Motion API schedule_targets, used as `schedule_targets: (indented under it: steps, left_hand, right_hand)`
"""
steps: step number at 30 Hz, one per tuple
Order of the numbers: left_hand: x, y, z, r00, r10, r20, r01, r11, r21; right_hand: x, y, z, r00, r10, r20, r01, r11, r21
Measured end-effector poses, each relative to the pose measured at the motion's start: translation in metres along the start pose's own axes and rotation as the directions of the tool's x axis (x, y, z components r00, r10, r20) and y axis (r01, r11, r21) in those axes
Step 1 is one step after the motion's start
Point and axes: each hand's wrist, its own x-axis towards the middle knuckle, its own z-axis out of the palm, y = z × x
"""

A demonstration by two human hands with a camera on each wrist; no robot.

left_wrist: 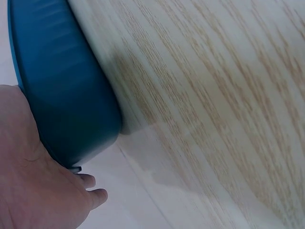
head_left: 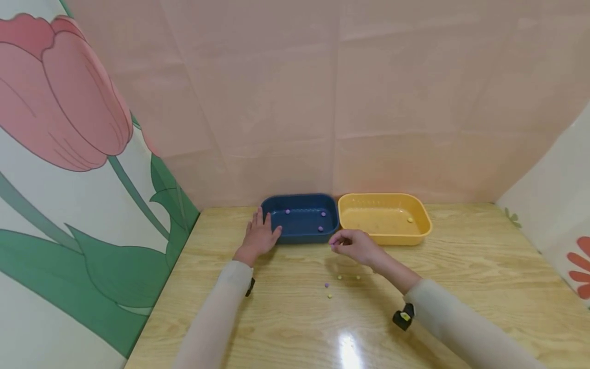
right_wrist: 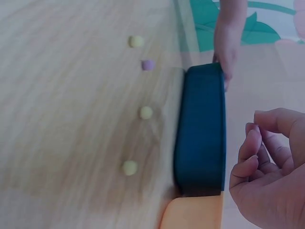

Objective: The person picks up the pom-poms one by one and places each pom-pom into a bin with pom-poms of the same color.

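Note:
My left hand (head_left: pixel 259 237) rests with spread fingers on the left end of the blue tray (head_left: pixel 299 239). In the left wrist view, its fingertips reach past the tray's rim. My right hand (head_left: pixel 357 247) is raised just in front of the inner ends of both trays, pinching a small purple ball (head_left: pixel 333 245) between thumb and fingertip, mostly hidden by them. Three purple balls (head_left: pixel 320 229) lie inside the blue tray. Beside it, the yellow tray (head_left: pixel 405 239) holds one yellow ball (head_left: pixel 410 220).
On the wooden table (head_left: pixel 286 318), in front of the trays, lie a loose purple ball (head_left: pixel 327 285) and three yellow balls (head_left: pixel 329 296). A pink backdrop (head_left: pixel 276 102) rises right behind the trays. To the left stands a panel with a printed tulip (head_left: pixel 87 102).

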Motion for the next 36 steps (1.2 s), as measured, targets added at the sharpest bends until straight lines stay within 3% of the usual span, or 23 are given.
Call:
schedule_targets:
  steps: [9,19,36]
  left_hand:
    - [0.001,0.000,0.003,1.000,-0.005,-0.010,0.005,1.000,0.016]
    - [0.000,0.001,0.003,1.000,-0.003,-0.014,0.003,1.000,-0.001]
    - [0.001,0.001,0.002,1.000,-0.009,-0.020,0.009,1.000,0.004]
  right_hand:
    - [0.023,-0.016,0.001,1.000,-0.021,-0.015,0.022,1.000,0.006]
    - [0.047,-0.024,0.002,0.998,0.063,0.000,-0.063,0.995,0.079]
    - [0.082,-0.029,0.015,0.994,0.104,-0.036,-0.097,0.982,0.159]
